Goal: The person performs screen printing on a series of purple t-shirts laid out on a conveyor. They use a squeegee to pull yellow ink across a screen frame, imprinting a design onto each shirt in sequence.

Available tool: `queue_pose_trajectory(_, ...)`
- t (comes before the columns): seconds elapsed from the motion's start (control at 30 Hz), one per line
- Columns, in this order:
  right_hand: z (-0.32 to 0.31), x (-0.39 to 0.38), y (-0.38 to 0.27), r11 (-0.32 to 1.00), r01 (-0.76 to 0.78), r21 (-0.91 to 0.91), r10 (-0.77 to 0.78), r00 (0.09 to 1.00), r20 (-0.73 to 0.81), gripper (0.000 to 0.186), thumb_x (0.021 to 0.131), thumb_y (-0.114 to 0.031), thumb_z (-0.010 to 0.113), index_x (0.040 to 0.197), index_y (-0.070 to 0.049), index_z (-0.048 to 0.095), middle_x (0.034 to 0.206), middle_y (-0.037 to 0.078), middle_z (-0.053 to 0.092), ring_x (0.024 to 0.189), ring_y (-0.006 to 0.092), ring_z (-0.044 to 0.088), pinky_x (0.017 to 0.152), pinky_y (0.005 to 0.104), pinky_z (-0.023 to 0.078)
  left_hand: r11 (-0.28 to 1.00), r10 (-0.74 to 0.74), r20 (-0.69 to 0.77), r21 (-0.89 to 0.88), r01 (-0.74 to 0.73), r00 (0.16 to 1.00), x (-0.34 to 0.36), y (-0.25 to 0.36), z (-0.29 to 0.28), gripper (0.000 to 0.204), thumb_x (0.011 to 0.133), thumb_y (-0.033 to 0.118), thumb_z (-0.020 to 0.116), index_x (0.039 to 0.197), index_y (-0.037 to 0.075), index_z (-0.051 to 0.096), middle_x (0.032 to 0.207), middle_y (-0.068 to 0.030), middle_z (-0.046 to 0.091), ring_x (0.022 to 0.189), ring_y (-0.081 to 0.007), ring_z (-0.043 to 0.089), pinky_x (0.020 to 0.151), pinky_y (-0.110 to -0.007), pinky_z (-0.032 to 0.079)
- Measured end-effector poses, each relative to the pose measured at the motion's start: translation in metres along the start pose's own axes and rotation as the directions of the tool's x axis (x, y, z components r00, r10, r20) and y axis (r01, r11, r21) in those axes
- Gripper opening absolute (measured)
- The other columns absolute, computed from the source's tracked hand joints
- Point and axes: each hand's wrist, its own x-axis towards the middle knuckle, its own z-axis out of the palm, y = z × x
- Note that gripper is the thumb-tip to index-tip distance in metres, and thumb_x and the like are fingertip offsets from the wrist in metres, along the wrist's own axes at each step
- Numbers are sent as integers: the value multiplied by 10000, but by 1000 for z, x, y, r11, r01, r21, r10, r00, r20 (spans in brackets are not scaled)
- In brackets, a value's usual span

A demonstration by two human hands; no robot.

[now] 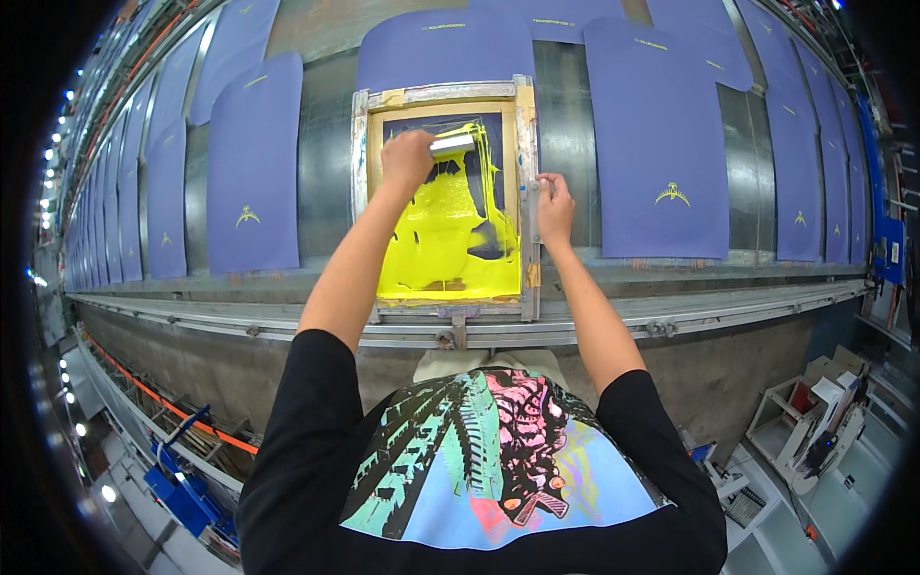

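Note:
My left hand (409, 158) is closed around the left end of a squeegee (454, 144) with a pale handle. The squeegee rests near the far end of a screen printing frame (360, 182), on its mesh. Bright yellow ink (436, 259) lies thick over the near part of the mesh and streaks up its right side; dark patches show between. Beside the frame's right rail is my right hand (555, 206), its fingers curled and pressed together. What these fingers hold, if anything, is too small to make out. Beneath the frame, a blue-purple fabric panel (446, 57) sticks out at the far side.
Similar blue-purple panels with small yellow prints lie along the metal table, including one at the left (254, 163) and one at the right (661, 144). A metal rail (613, 331) runs along the near table edge. A white-framed cart (800, 412) stands at the lower right.

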Motion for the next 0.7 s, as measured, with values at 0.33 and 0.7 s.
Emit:
queue_pose_trajectory(0.33, -6, 30, 52, 999, -41, 13, 40, 997, 71, 187, 1014, -237, 597, 1045, -81, 695, 654, 56, 582, 612, 165, 533, 615, 385, 444, 988, 99, -67, -109, -106, 993, -160, 59, 47, 381, 760, -32, 646, 1039, 201, 760, 1036, 11, 755, 929, -219, 676, 793, -401, 471)
queue_pose_trajectory(0.7, -25, 41, 79, 998, 58, 21, -58, 998, -15, 172, 1009, -214, 599, 1042, -80, 701, 690, 14, 555, 619, 123, 482, 599, 331, 408, 966, 87, -12, -243, -87, 996, -226, 92, 52, 498, 695, 7, 712, 1162, 182, 718, 1204, 30, 709, 1116, -210, 634, 869, -396, 467)
